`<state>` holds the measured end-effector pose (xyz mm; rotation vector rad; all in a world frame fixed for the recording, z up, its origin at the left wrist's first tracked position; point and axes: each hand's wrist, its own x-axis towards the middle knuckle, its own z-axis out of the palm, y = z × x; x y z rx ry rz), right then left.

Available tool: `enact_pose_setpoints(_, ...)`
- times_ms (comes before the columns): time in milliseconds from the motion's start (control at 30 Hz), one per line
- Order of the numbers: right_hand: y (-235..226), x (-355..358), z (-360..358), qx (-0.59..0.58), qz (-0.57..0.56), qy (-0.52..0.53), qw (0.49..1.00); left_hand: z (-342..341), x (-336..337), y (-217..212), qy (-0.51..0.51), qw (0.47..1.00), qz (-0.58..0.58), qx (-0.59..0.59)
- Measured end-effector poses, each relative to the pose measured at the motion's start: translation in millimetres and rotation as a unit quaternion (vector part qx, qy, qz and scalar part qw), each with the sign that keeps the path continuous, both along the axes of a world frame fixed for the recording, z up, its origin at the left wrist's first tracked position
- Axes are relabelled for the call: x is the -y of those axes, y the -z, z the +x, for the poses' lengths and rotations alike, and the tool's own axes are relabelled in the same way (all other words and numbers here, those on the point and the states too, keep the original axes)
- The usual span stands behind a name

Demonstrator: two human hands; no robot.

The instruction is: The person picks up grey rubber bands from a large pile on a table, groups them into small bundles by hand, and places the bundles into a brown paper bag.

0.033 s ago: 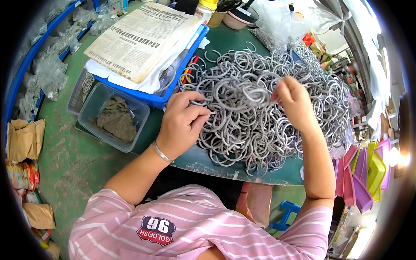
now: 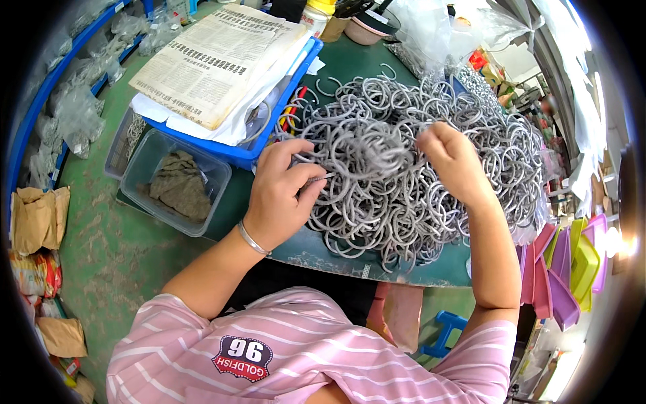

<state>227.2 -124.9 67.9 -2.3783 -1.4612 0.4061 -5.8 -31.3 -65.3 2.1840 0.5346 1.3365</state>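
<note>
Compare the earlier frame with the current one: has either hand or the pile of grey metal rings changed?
Nothing visibly changed. The left hand is in the same grip on grey metal rings at the near-left edge of the pile of grey metal rings, the right hand is pinching into its middle as before, and the newspaper-covered blue plastic crate and clear plastic tub sit unchanged.

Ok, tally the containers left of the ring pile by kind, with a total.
Blue plastic crate, under the newspaper: 1
Clear plastic tub holding grey cloths: 1
Wire mesh basket, partly hidden behind the tub: 1
Total: 3
</note>
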Motion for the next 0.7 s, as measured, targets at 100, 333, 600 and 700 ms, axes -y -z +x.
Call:
enact_pose_setpoints(100,1.7,-5.5,-9.8,-0.131,0.031,-0.15,0.98,4.7,10.5,3.2,0.002,1.0,0.011,0.003)
enact_pose_setpoints(333,17.2,-13.1,-38.5,0.072,-0.013,-0.292,0.954,14.7,26.0,25.3,0.03,0.999,0.032,-0.015)
enact_pose_setpoints(600,0.9,-15.6,-34.2,-0.053,0.024,-0.246,0.968,11.7,19.6,37.3,0.035,0.998,0.047,0.031)
enact_pose_setpoints(700,14.8,-9.2,-36.5,-0.044,0.041,-0.291,0.955,14.9,23.6,38.7,0.036,0.996,-0.002,0.076)
